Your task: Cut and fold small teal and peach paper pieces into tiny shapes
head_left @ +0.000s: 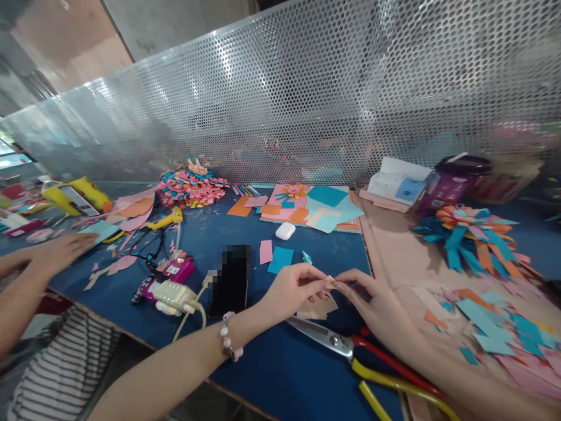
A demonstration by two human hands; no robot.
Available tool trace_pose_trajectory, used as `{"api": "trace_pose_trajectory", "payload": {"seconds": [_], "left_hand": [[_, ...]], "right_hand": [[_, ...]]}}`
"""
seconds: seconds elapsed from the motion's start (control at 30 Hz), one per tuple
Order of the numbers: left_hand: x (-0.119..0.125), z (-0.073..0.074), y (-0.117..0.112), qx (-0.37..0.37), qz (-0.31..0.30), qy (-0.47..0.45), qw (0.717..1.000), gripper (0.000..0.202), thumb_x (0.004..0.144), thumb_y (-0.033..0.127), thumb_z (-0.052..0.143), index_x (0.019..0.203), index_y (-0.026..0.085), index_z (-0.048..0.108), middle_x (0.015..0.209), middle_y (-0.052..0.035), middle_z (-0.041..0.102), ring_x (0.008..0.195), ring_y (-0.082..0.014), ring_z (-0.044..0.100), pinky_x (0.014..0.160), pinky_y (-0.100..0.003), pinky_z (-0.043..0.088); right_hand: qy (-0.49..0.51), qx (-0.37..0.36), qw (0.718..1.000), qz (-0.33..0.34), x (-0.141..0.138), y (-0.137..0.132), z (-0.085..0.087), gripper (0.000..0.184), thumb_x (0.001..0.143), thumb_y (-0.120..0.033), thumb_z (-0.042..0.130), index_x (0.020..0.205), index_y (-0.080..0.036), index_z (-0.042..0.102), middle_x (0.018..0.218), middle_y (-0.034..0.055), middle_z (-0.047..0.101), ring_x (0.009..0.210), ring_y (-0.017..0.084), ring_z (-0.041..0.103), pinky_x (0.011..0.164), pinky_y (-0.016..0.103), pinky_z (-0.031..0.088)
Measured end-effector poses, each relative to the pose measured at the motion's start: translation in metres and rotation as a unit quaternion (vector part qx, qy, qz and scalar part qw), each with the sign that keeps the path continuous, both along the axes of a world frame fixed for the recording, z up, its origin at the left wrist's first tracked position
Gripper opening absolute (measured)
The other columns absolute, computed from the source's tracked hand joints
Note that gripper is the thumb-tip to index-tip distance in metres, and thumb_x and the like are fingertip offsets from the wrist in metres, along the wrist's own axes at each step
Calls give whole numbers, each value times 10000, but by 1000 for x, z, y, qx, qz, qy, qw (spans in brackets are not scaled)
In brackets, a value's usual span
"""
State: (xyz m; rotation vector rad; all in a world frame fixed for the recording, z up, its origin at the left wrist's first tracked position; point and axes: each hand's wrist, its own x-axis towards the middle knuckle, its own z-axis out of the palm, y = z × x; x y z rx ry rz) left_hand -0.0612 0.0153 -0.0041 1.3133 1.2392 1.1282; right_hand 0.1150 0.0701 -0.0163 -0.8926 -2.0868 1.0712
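My left hand (302,287), with a beaded bracelet (225,336) at the wrist, pinches a small pale piece of paper (329,282). The fingertips of my right hand (366,295) close on the same piece from the other side. Beneath my fingers a beige paper sheet (322,307) lies on the blue table. Large scissors (331,339) with red and yellow handles lie below both hands, partly covered by my right forearm. Just beyond the left hand are a blue paper square (280,260), a pink paper piece (266,251) and a small folded blue piece (307,257).
A black phone (232,280), a power adapter (175,297) and a yellow glue gun (169,218) lie to the left. Paper-strip bundles (190,187) and stacked sheets (328,204) line the perforated metal screen (263,99). Scraps (486,321) cover the right side. A co-worker's hand (61,251) rests far left.
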Motion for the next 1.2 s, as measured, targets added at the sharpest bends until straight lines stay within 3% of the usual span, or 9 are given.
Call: {"api": "trace_pose_trajectory", "payload": {"seconds": [0.13, 0.27, 0.43, 0.67, 0.8, 1.07, 1.2], "left_hand": [[1, 0, -1, -6, -3, 29, 1000, 283, 808, 400, 580, 904, 137, 623, 775, -72, 672, 686, -156, 647, 579, -239, 473], [1, 0, -2, 13, 2, 61, 998, 276, 827, 414, 547, 884, 152, 614, 793, -67, 660, 692, -159, 648, 639, -269, 499], [3, -2, -3, 6, 1, 51, 999, 298, 847, 431, 509, 939, 155, 577, 737, -57, 649, 621, -152, 629, 619, -290, 519], [7, -2, -4, 45, 6, 97, 994, 270, 877, 402, 465, 956, 167, 572, 743, -38, 626, 672, -141, 625, 680, -275, 516], [7, -1, -4, 43, 5, 138, 989, 294, 855, 439, 492, 872, 164, 594, 751, -39, 614, 673, -146, 620, 671, -270, 500], [3, -1, -4, 6, -17, 97, 995, 344, 836, 459, 515, 867, 141, 643, 784, -66, 651, 705, -162, 640, 699, -284, 514], [2, -1, -4, 9, -23, 104, 994, 343, 844, 436, 514, 849, 126, 661, 778, -66, 650, 671, -144, 632, 689, -271, 509]], "right_hand": [[1, 1, 1000, -3, 0, 1, -1, 249, 901, -404, 460, 902, -215, 622, 852, 33, 666, 774, 173, 612, 703, 307, 491], [4, -4, 1000, -4, 0, 1, 1, 240, 896, -406, 469, 877, -218, 618, 843, 29, 668, 778, 176, 614, 709, 309, 489], [3, -15, 1000, 3, 0, 3, -5, 261, 897, -430, 458, 877, -213, 602, 819, 26, 656, 753, 172, 608, 656, 292, 487], [-3, -28, 1000, -2, 0, 3, -9, 250, 908, -424, 438, 869, -210, 561, 770, 19, 615, 709, 157, 578, 634, 280, 472], [-5, -26, 1000, 1, 0, 1, -5, 235, 907, -415, 438, 860, -212, 547, 746, 13, 598, 669, 149, 560, 607, 272, 460], [-26, -44, 999, 4, -2, 1, -10, 201, 905, -403, 438, 912, -233, 546, 876, 16, 611, 755, 162, 562, 671, 294, 453], [-38, -37, 999, 0, -2, 3, -9, 201, 897, -387, 447, 863, -233, 571, 829, 8, 622, 778, 170, 568, 693, 297, 445]]}}
